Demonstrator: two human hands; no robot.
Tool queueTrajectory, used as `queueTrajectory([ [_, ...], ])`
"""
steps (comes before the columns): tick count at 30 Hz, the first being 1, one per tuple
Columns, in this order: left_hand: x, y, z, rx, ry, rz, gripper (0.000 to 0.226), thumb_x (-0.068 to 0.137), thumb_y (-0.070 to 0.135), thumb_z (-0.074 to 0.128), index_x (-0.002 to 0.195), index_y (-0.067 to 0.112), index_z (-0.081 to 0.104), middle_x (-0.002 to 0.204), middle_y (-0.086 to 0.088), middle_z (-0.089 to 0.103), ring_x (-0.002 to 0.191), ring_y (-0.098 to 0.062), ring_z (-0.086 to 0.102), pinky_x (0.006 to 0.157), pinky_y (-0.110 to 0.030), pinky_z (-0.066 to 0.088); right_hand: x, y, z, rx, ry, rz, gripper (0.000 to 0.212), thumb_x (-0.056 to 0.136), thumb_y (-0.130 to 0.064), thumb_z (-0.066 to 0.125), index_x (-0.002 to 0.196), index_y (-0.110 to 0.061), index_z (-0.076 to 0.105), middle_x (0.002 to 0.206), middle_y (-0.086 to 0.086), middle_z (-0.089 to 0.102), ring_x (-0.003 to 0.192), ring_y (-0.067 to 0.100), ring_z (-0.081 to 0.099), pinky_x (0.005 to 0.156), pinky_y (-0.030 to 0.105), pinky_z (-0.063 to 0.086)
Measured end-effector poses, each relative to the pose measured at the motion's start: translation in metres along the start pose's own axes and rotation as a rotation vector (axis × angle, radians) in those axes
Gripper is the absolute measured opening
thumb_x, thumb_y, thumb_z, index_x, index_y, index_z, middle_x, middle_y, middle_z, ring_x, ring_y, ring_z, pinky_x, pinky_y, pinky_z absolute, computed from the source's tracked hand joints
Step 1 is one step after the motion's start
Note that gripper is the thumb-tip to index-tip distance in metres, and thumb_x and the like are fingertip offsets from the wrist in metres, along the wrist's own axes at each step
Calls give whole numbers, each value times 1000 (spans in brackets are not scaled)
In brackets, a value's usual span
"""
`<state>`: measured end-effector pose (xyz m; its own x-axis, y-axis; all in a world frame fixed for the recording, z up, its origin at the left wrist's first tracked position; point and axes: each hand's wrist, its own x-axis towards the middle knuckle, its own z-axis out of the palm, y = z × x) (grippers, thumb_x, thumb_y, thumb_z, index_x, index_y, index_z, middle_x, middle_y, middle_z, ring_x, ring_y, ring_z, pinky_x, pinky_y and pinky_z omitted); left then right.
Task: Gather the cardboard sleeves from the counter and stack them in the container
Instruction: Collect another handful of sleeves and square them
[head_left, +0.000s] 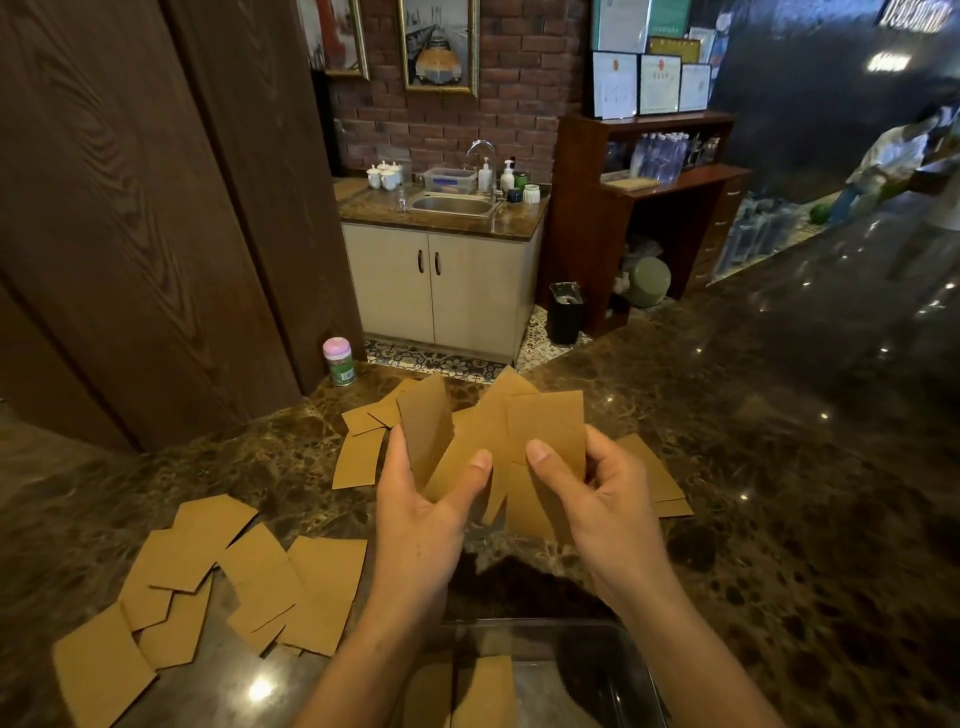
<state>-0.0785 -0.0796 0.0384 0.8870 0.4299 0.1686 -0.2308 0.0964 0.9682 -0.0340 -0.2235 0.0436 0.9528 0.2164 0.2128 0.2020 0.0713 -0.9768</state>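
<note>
In left hand (422, 519), right hand (597, 501): sleeves (545, 428)

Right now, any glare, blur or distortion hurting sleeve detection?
Head view: wide-angle bending at the edges; light-spot glare on the polished counter; person at far right blurred; held sleeves sharp; clear container dim, its rim hard to trace.

Container (631, 670): clear, cut off by bottom edge, left wall behind forearm. Sleeves inside (483, 691): lower ends cut off, count unclear. Held sleeves (540, 431): fanned, overlapping, count unclear; lower parts behind left hand (421, 514) and right hand (597, 493). Far sleeves (654, 473) partly hidden behind hands. Person (883, 161) at far right blurred. Framed certificates (660, 83): text too small to read.
</note>
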Motion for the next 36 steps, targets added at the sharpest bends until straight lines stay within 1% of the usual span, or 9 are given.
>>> queueTrajectory([
  [3,2,5,1,-92,-16,-149,50,90,28,70,136,35,52,116,14,73,106,-6,70,92,-32,57,-1,3,-5,-118,-23,-297,23,99,-13,69,115,-28,74,100,-9,78,95,11,74,78,24,61],
  [5,5,10,-2,-216,-9,-332,34,92,37,65,126,38,59,109,11,75,103,-9,69,95,-35,51,3,9,-15,-262,-70,-509,30,93,0,72,118,-17,76,110,-4,78,101,13,73,83,28,60],
  [7,10,10,-8,-354,-65,-498,50,89,48,62,135,29,59,119,-3,75,111,-25,69,100,-48,52,7,16,-26,-473,-156,-698,38,87,8,71,120,-9,76,121,4,75,112,19,70,90,35,59],
  [12,12,14,-17,-355,-157,-529,45,87,42,65,131,29,62,118,-9,76,110,-31,71,81,-44,58,2,22,-37,-901,-400,-892,37,94,-21,66,131,-22,70,136,4,64,126,19,57,97,37,56],
  [16,7,10,-17,-195,-216,-416,39,92,14,67,130,21,62,119,-12,74,107,-29,73,79,-42,59,2,22,-42,-1013,-430,-888,44,92,-21,68,136,-25,67,141,8,61,129,20,54,94,38,56],
  [22,5,8,-21,-144,-177,-380,39,90,8,68,127,17,61,112,-14,76,98,-30,75,71,-40,61,6,1,-53,-1056,-587,-599,78,85,-20,69,156,-36,41,153,-8,46,135,3,47,105,15,45],
  [28,4,13,-26,-121,-168,-367,40,89,4,70,126,15,60,104,-15,78,82,-31,77,65,-35,63,32,-65,-62,-922,-714,-345,23,91,-35,66,112,-37,75,105,-21,71,101,0,66,88,27,58],
  [34,0,9,-20,-37,-293,-309,47,74,6,84,117,14,69,104,-15,76,87,-25,74,69,-32,61,63,-102,-32,-1043,-890,-353,8,98,-38,67,105,-39,63,136,-18,54,123,-1,49,105,30,44],
  [36,-2,9,-18,-26,-301,-305,43,72,12,86,112,22,72,103,-14,76,86,-26,74,68,-36,61,73,-104,-19,-1134,-930,-342,9,99,-41,65,100,-42,56,115,-15,62,104,5,57,93,37,50],
])
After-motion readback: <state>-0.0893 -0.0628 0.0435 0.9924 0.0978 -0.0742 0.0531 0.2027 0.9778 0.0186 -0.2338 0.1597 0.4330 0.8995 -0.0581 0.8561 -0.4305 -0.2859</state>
